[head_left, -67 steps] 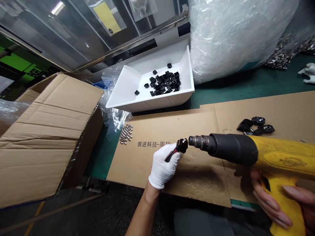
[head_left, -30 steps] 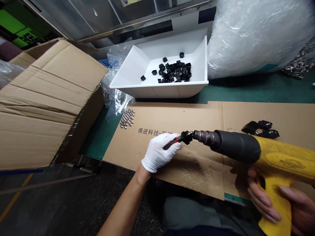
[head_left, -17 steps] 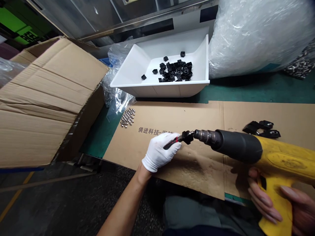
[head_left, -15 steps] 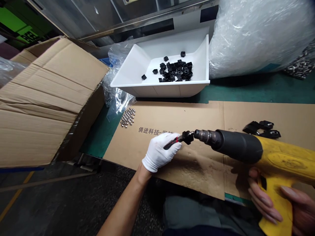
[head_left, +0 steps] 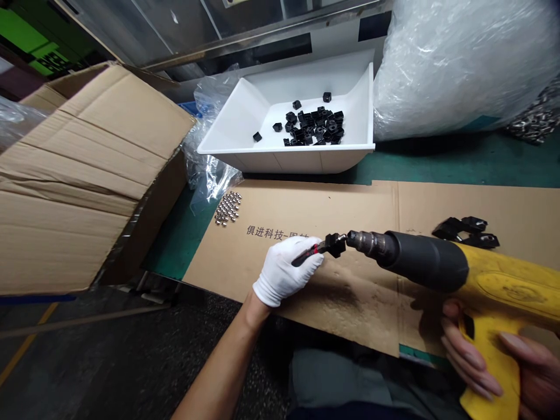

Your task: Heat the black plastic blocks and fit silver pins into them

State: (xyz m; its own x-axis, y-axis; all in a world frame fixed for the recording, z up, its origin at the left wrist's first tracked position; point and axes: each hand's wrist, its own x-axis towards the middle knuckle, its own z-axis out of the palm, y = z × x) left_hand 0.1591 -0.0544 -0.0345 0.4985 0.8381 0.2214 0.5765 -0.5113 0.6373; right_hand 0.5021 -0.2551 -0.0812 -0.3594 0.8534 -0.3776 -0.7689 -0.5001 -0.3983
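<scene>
White-gloved left hand [head_left: 284,273] was closed on a slim dark handle [head_left: 308,253], its long axis running rightward to a black block [head_left: 335,245] just beside the nozzle [head_left: 367,244] of the yellow heat gun [head_left: 511,286], which the right hand [head_left: 475,356] gripped with curled fingers, all above the cardboard sheet [head_left: 350,303].

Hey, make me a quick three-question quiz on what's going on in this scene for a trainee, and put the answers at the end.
1. True or false: the right hand gripping the yellow heat gun wears a white glove.
2. What does the left hand hold?
A) a slim tool tipped with a small black part
B) a roll of tape
C) a pair of scissors
3. What lies in the white plastic tray?

Key: 1. False. 2. A. 3. Loose black parts.
</scene>
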